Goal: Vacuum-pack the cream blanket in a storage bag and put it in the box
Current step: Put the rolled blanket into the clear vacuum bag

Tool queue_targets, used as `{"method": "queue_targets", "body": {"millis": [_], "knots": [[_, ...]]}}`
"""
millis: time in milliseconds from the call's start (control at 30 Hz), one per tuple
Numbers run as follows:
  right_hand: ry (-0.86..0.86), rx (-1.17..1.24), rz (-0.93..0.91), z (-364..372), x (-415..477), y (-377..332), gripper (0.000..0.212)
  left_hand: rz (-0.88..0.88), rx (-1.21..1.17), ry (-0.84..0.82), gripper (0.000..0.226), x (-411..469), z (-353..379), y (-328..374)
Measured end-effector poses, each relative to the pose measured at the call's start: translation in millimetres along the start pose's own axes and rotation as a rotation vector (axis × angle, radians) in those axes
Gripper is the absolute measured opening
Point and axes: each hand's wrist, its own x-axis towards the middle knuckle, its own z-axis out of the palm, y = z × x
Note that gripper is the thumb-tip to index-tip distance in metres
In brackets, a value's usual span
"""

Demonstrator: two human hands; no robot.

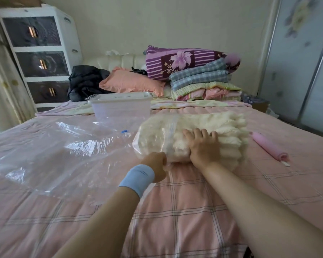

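Observation:
The folded cream blanket [226, 131] lies on the pink bed, its left end inside the mouth of a clear plastic storage bag [63, 149] that spreads flat to the left. My left hand [156, 165], with a blue wristband, is shut on the bag's opening edge at the blanket's near corner. My right hand [203, 146] lies flat with spread fingers on top of the blanket. A clear plastic box [119, 107] with its lid on stands behind the bag.
A pink hand pump [268, 146] lies to the right of the blanket. Folded quilts [199, 75] and a pink pillow [132, 82] are stacked at the headboard. A white drawer unit [39, 53] stands at the left, a wardrobe door [298, 58] at the right.

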Motion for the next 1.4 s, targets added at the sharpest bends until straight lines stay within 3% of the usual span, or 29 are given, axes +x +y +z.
{"method": "queue_targets", "body": {"millis": [100, 200, 300, 367, 433, 500, 567, 633, 700, 767, 800, 867, 1067, 1133, 1200, 1300, 1400], "knots": [[0.057, 0.093, -0.006, -5, 14, -29, 0.046, 0.02, -0.171, 0.008, 0.026, -7, -12, -12], [0.085, 0.138, -0.093, -2, 13, -56, 0.035, 0.055, -0.176, -0.061, 0.025, -16, -16, -22], [-0.079, 0.242, -0.172, -7, 6, -60, 0.041, 0.044, -0.214, -0.263, 0.03, -23, -21, -33], [-0.23, 0.318, -0.168, -24, 8, -51, 0.049, 0.022, -0.228, -0.284, 0.025, -23, -33, -35], [-0.325, 0.479, -0.117, -41, 16, -38, 0.052, 0.019, -0.183, -0.097, 0.022, -16, -49, -31], [-0.31, 0.711, 0.012, -54, 25, -27, 0.042, 0.032, -0.192, 0.205, 0.021, -6, -64, -26], [-0.058, 0.747, 0.142, -58, 29, -12, 0.03, 0.085, -0.275, 0.439, 0.017, 8, -73, -17], [0.115, 0.499, 0.247, -53, 33, 4, 0.031, 0.163, -0.255, 0.528, 0.016, 25, -77, -11], [-0.176, 0.392, 0.493, -41, 32, 21, 0.064, 0.201, -0.096, 0.468, 0.038, 42, -71, -7], [-0.493, 0.605, 0.769, -27, 26, 32, 0.096, 0.163, 0.003, 0.358, 0.056, 52, -60, -5], [-0.541, 0.795, 0.861, -19, 22, 36, 0.106, 0.142, 0.007, 0.295, 0.061, 56, -53, -4], [-0.506, 1.061, 0.899, -9, 15, 34, 0.113, 0.116, -0.027, 0.215, 0.063, 62, -37, -4], [-0.423, 1.077, 0.666, -5, 9, 33, 0.096, 0.03, -0.315, 0.342, 0.042, 63, -57, -8], [-0.386, 1.221, 0.667, 3, 8, 38, 0.1, 0.014, -0.198, 0.351, 0.038, 68, -68, -7], [-0.417, 1.389, 0.791, 6, 11, 40, 0.114, 0.011, -0.033, 0.389, 0.041, 75, -71, -2], [-0.5, 1.404, 0.941, 11, 18, 38, 0.126, 0.006, 0.133, 0.388, 0.06, 91, -61, 0], [-0.451, 1.239, 0.847, 12, 16, 32, 0.101, 0.006, 0.081, 0.191, 0.063, 102, -50, -4]]}}
